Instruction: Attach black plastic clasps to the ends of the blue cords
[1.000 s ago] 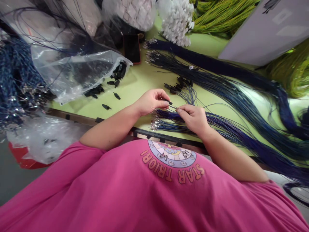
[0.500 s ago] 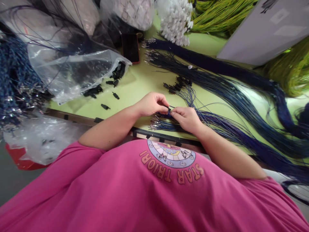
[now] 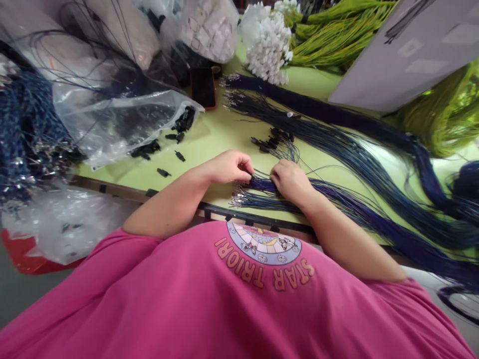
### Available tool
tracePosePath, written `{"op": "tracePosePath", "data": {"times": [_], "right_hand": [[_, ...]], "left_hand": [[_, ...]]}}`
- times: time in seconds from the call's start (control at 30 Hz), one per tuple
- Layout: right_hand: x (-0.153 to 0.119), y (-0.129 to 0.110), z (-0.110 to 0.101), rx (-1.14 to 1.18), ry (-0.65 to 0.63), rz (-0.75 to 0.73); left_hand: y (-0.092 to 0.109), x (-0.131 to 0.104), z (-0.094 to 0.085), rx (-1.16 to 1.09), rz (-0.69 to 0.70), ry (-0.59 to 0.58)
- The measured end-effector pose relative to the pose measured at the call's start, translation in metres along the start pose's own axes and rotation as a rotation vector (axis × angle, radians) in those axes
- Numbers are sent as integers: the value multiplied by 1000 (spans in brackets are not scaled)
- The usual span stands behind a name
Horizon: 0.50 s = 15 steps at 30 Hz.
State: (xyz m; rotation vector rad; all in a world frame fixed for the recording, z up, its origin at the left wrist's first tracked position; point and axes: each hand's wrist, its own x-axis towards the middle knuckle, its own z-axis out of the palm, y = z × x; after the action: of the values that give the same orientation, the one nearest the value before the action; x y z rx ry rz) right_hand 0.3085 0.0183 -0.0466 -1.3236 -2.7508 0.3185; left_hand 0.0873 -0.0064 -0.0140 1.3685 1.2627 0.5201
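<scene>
Thumb and forefinger of my left hand are closed in a pinch on a small black connector, most of it hidden by the fingertips. Just to the right, my right hand rests with curled, closed fingers on the dark blue wires; its fingertips are partly hidden. Silvery metal terminals tip the wire ends below my left hand. Beyond my right hand lies a cluster of black connectors with thin wires attached. Several loose black connectors lie to the left.
An open clear plastic bag spills black connectors at left. A phone lies behind it. Long dark wire bundles cross the table to the right. White connectors, yellow-green wires and a pale panel stand at the back.
My hands have moved apart; earlier their fingertips met at the black connector. My right hand has shifted slightly down onto the wires. The camera view has tilted a little.
</scene>
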Motion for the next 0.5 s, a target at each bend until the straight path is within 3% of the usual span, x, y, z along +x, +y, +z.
{"op": "tracePosePath", "data": {"times": [0.17,0.5], "right_hand": [[0,-4,-1,-94,-29,-21],[-6,11,-5,471,100,153]], "left_hand": [[0,0,1,-31,-1,-27],[1,-1,2,-181,-10,-66]]}}
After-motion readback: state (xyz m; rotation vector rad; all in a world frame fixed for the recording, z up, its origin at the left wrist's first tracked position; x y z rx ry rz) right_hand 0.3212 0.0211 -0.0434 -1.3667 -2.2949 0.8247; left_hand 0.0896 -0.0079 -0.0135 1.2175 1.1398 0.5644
